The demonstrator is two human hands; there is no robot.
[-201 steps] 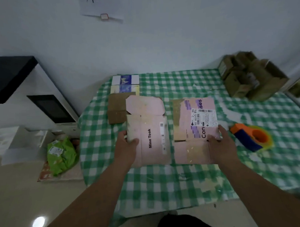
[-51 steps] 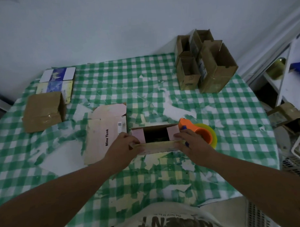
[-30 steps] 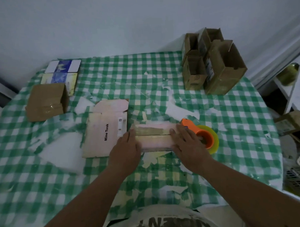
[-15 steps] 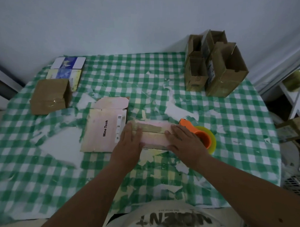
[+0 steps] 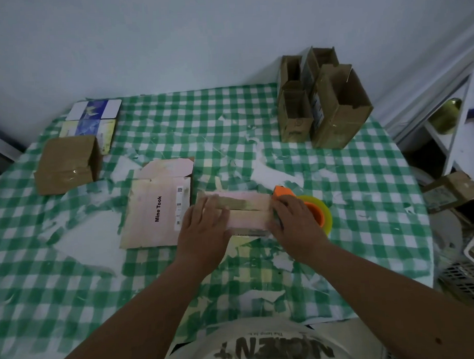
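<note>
The small pink cardboard box (image 5: 245,211) is lying near the middle of the table, a little toward the near edge, with its long side running left to right. Its two top flaps are lying folded down and meeting along a lengthwise seam. A strip of brownish tape is showing on the far flap.

The left hand (image 5: 202,231) is resting palm down on the box's left end. Its fingers are straight and together, pressing the flaps flat and gripping nothing. The right hand (image 5: 294,225) is covering the right end in the same way, with its fingers only slightly bent, lying on top and not curling round anything.

The orange tape dispenser with a yellowish roll (image 5: 316,211) is sitting just beside the right hand, on the side toward the right edge. Its orange nose is at the box's far right corner; whether the two are touching cannot be told.

The flattened pink carton printed "Mine Took" (image 5: 156,209) is lying just left of the box, close to the left hand. The closed brown cardboard box (image 5: 66,166) is sitting near the left edge. Two flat blue-and-white packs (image 5: 94,117) are lying at the far left corner. A cluster of open brown cartons (image 5: 327,103) is standing upright at the far right corner. The green-and-white checked cloth (image 5: 201,121) is covering the table and showing worn white patches.
</note>
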